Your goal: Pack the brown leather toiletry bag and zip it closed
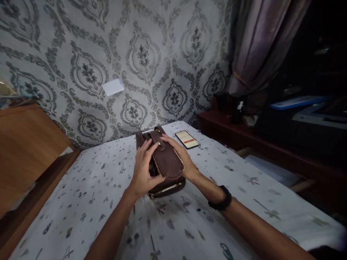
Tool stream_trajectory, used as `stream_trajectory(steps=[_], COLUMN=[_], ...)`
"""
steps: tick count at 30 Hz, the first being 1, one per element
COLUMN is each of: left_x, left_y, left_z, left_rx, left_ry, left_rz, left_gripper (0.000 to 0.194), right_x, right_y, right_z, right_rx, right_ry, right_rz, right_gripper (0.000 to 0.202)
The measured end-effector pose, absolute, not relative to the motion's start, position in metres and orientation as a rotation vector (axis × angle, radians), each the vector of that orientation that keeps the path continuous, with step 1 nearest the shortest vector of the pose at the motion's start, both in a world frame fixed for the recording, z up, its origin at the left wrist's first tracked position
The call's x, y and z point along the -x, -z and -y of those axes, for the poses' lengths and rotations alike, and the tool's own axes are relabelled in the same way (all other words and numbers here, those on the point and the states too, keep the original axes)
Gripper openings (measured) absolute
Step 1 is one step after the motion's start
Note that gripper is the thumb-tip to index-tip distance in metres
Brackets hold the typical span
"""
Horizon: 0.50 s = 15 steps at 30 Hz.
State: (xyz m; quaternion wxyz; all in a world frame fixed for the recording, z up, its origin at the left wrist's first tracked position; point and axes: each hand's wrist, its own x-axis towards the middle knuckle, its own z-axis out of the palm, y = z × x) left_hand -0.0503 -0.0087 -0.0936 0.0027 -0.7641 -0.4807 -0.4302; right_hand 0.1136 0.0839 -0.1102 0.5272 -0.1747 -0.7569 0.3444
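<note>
A dark brown leather bag (169,160) with gold zippers lies on the patterned white sheet (108,191). Its rounded flap faces up, and a strap tab with a small stud lies across the far part. My left hand (143,169) holds the bag's left side, fingers along the edge and thumb near the flap's zipper. On the other side, my right hand (183,155) is wrapped round the right edge, its fingertips on top near the strap tab; part of this hand is hidden behind the bag. A black band circles my right wrist.
A phone (187,139) with a lit screen lies right of the bag. A wooden panel (29,144) stands at the left, patterned wallpaper behind. Dark red furniture (225,133) and a curtain (257,43) are on the right.
</note>
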Motion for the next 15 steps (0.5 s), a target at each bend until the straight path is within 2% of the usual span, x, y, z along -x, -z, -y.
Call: stream_trajectory(steps=[6, 8, 12, 15], left_x=[0.047, 0.046, 0.046, 0.046], left_y=[0.104, 0.107, 0.109, 0.103], left_z=[0.002, 0.002, 0.002, 0.001], left_rx=[2.22, 2.181, 2.136, 2.098], left_ry=[1.503, 1.568, 1.57, 1.628], left_rz=[1.432, 1.407, 1.46, 1.485], left_gripper=[0.081, 0.07, 0.037, 0.031], right_x=[-0.11, -0.11, -0.112, -0.114], right_y=[0.107, 0.106, 0.109, 0.11], right_z=[-0.079, -0.075, -0.072, -0.072], right_rx=[0.442, 0.457, 0.461, 0.456], right_ry=[-0.647, -0.571, -0.538, -0.588], right_rz=[1.894, 1.923, 1.917, 1.901], right_gripper=[0.061, 0.059, 0.054, 0.052])
